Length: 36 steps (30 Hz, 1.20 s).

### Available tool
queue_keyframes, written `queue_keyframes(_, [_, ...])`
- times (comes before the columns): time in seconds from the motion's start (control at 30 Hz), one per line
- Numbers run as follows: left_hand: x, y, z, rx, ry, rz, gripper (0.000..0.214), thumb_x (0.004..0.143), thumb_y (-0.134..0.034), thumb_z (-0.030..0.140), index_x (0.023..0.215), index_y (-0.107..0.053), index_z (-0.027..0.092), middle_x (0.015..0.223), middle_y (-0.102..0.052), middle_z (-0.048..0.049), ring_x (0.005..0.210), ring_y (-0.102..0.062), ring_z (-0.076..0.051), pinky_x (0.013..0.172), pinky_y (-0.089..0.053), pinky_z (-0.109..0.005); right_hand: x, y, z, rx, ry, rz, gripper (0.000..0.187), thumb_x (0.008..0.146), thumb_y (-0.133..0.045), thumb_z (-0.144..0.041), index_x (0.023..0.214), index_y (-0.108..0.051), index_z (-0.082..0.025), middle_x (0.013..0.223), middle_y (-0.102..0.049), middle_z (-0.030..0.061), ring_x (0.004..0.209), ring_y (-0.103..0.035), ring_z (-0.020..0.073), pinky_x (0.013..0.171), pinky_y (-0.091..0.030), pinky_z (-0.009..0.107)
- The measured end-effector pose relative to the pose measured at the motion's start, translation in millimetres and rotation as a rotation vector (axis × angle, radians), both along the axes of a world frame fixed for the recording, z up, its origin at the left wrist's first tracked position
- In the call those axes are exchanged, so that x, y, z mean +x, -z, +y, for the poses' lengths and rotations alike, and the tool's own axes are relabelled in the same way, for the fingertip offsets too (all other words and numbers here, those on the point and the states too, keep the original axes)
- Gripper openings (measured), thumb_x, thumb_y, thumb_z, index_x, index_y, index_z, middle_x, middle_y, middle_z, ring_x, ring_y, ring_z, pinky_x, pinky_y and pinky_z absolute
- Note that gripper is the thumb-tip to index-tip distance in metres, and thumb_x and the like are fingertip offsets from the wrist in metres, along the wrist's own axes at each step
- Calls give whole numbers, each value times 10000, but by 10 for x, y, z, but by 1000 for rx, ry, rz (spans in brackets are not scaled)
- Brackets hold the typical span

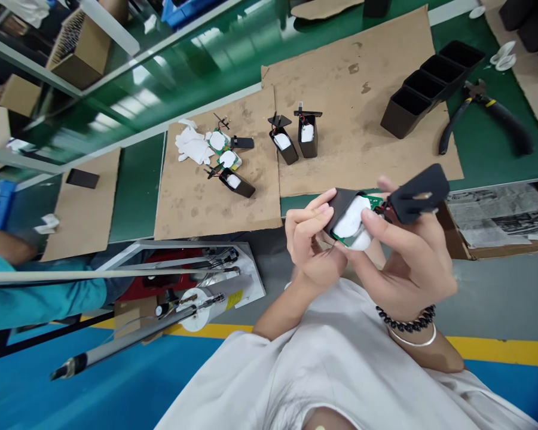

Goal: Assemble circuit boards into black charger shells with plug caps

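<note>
My left hand (311,239) grips a small black plastic case (341,206) close to my chest. My right hand (403,257) pinches a green circuit board wrapped in white foam (355,222) that sits partly inside that case. A flat black lid (419,192) hangs off the board on short wires, resting over my right fingers. Both hands are closed around the assembly, above the near edge of the bench.
On the cardboard mats (354,95) stand two filled black cases (296,138), more loose boards and a case (226,161), white foam scraps (192,146), a row of empty black cases (430,83) and pliers (484,110). Another person's teal sleeve (36,295) is at left.
</note>
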State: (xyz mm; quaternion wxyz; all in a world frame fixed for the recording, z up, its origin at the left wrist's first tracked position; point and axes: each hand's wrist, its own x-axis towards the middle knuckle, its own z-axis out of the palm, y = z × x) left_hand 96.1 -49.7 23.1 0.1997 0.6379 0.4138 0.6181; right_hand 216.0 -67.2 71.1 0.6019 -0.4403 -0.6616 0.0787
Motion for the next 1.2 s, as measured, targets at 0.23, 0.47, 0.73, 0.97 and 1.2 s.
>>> queue_keyframes(0.23, [147, 91, 213, 49, -217, -35, 304, 836, -771, 159, 1075, -593, 221, 1029, -588, -26, 1084, -708, -219, 873, -627, -362, -78, 100, 158, -291, -132, -49, 560, 848, -771, -319, 1382, -621, -239, 1371, -649, 120, 1334, -601, 316, 1101, -561, 471])
queue_keyframes(0.47, [244, 268, 499, 97, -303, 146, 249, 900, -706, 242, 1092, -552, 203, 1040, -618, -66, 1042, -662, -199, 872, -600, -337, 106, 285, 682, -276, -143, -148, 374, 902, -660, -199, 1273, -686, -244, 1292, -719, 81, 1268, -660, 269, 1042, -584, 417])
queue_keyframes(0.73, [-18, 279, 488, -94, -90, 408, 194, 935, -591, 158, 1123, -567, 201, 1190, -632, -115, 1134, -671, -222, 969, -593, -354, 271, 313, 872, -360, -245, -340, 458, 958, -599, -202, 1415, -579, -225, 1436, -636, 113, 1372, -589, 270, 1097, -556, 437])
queue_keyframes(0.97, [-372, 161, 436, -15, -216, 434, 160, 913, -619, 83, 1030, -623, 191, 1090, -685, -88, 1062, -698, -189, 955, -600, -318, -74, 528, 745, -35, 195, -358, 327, 910, -681, -138, 1222, -704, -235, 1226, -756, 123, 1041, -772, 243, 860, -653, 311])
queue_keyframes(1.2, [-914, 205, 498, 107, -449, 510, 179, 884, -614, 63, 1000, -661, 192, 1017, -699, -91, 1027, -712, -214, 929, -609, -372, 34, 461, 863, -59, 102, -322, 284, 873, -730, -125, 1142, -727, -216, 1177, -773, 115, 1020, -777, 241, 867, -674, 334])
